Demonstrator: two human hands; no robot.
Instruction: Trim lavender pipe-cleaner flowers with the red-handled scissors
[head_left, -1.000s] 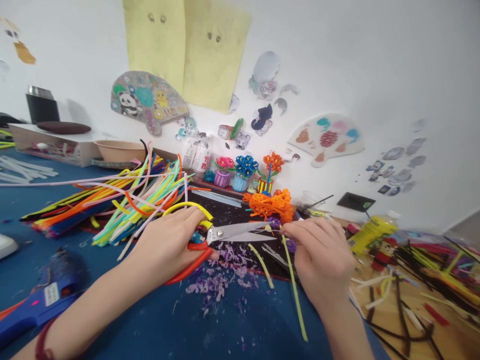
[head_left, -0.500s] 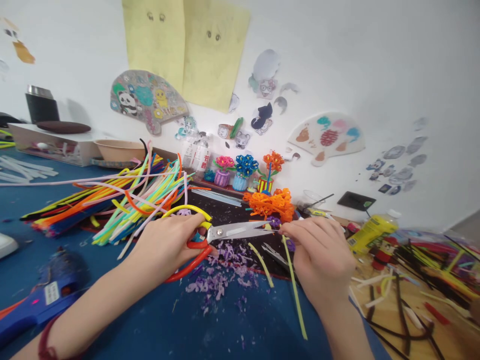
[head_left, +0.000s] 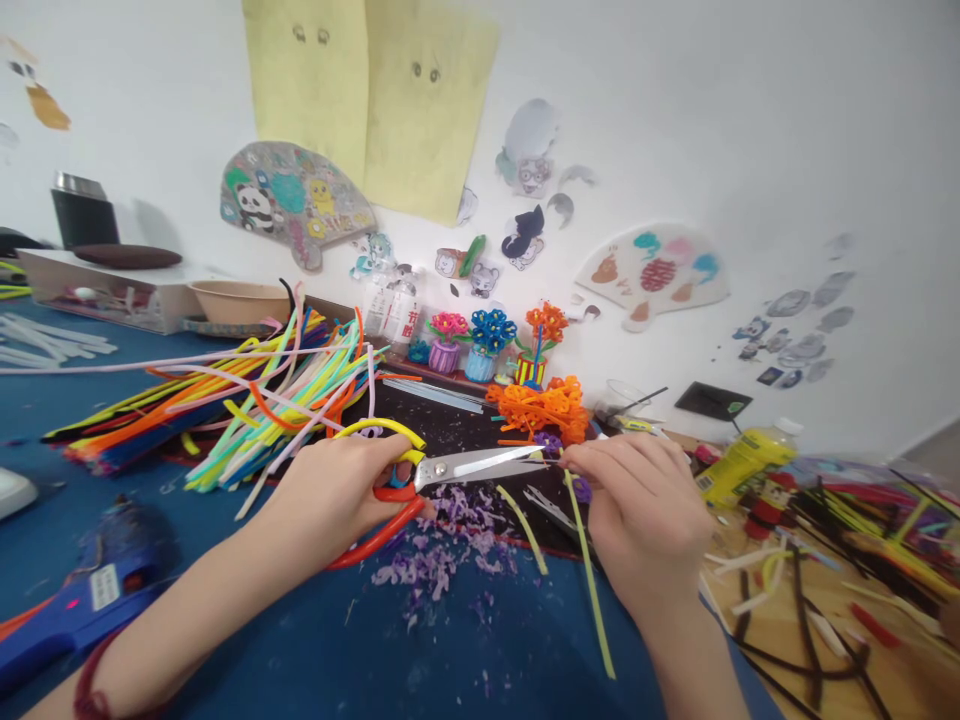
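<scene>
Scissors in L hand, fingers curled snug round yellow/red handles; blades nearly closed, tips pointing twd R hand. R fingertips pinched narrow on thin strand at blade tips. Yellow strip runs down from just by R fingertips, can't tell if also gripped. Scissors are over dark board on blue bench, handles nr board's front L corner. Purple scraps litter board's front edge; orange bunch nr its back R corner.
</scene>
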